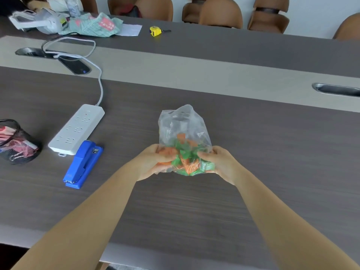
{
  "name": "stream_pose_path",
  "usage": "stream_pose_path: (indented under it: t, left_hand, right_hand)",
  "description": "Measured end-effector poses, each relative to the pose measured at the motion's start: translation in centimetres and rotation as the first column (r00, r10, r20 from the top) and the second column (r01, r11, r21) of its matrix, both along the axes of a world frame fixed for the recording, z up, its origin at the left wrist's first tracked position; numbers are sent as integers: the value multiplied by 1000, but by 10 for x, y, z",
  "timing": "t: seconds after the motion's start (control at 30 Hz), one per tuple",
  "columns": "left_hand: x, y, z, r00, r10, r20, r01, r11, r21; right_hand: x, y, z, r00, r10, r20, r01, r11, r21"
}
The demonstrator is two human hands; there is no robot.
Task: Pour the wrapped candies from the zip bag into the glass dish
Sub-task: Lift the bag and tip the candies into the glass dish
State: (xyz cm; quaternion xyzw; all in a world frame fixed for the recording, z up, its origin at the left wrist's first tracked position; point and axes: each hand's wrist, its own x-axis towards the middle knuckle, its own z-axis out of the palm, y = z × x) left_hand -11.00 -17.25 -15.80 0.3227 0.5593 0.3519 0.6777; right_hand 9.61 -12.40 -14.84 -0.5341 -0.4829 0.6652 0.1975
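Clear zip bag of orange and green candies, both hands gripping it.

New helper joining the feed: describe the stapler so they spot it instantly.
On the dark table, look left of the hands to the white power strip. The stapler lies against its near end, lengthwise toward the viewer. It is the only bright blue thing there.

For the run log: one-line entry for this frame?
left hand: gripping zip bag | right hand: gripping it | candies: inside | glass dish: not visible
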Motion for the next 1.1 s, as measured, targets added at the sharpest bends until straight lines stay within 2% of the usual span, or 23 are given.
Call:
stream_pose_path:
  t: [0.13, 0.3, 0.43, 0.57, 0.63, 0.77, 0.97, 1.1]
  left_hand:
    - [-8, 7, -1, 999, 21, 45, -22, 999, 39]
    - [-14, 12, 14, 993, -90, 74, 83, 993, 87]
    - [-12, 11, 30, 975, -211, 68, 203, 973, 105]
    - [-15, 9, 37, 963, -258, 74, 257, 966, 16]
    - [-15, 8, 34, 970, -230, 81, 229, 973, 24]
    - [-15, 10, 33, 992, -109, 64, 103, 991, 91]
    - [-21, 21, 42, 1000, -26, -4, 27, 988, 150]
    - [-22, 29, 45, 1000, 27, -11, -25, 987, 160]
  right_hand:
    - [5, 5, 5, 991, 81, -109, -81, 997, 6]
    - [8, 9, 21, 977, 118, -175, -113, 993, 40]
    - [6, 8, 26, 987, 21, -157, -11, 998, 63]
    - [0, 8, 26, 992, -60, -114, 67, 996, 62]
    - [-3, 9, 26, 992, -66, -107, 72, 996, 53]
    - [-7, 11, 27, 979, -61, -192, 63, 998, 1]
    - [-11, 18, 36, 977, -31, -212, 38, 999, 28]
    - [-10, 23, 44, 980, -79, -181, 93, 993, 68]
